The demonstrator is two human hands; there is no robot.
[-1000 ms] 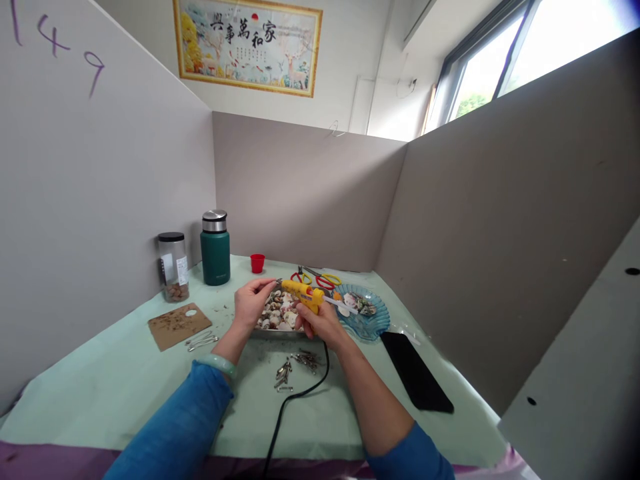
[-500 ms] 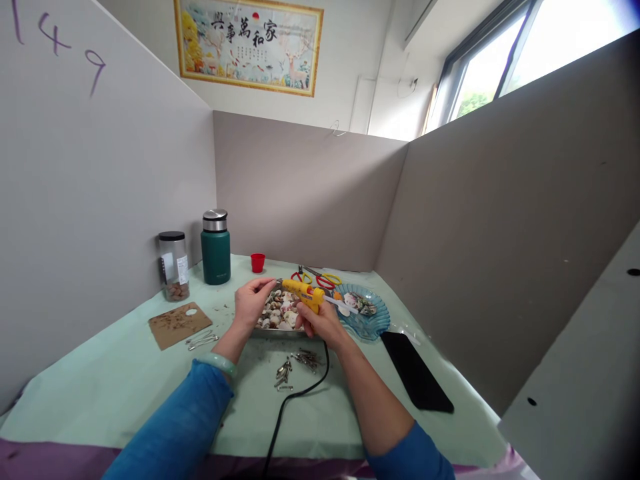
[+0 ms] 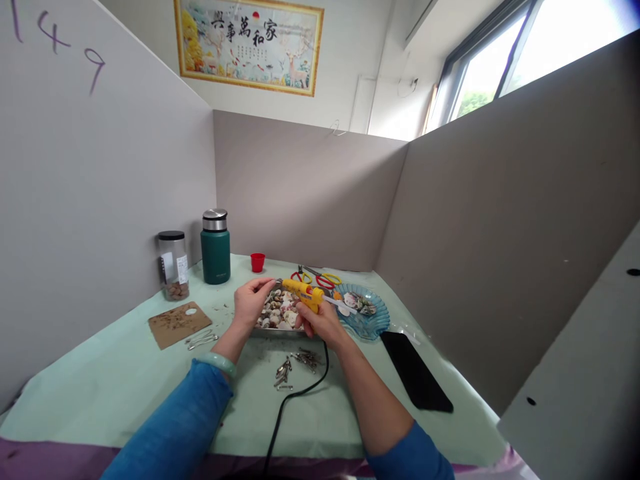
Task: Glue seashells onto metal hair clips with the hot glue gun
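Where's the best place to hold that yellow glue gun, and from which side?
Probably by the handle under the glue gun's body, coming from the right, as the right-hand grip does: the nozzle end points left, and the white glue stick juts out behind, so neither end looks a good hold.

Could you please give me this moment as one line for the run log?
right hand: holding glue gun | left hand: at nozzle, held item unclear | below hands: shells in tray
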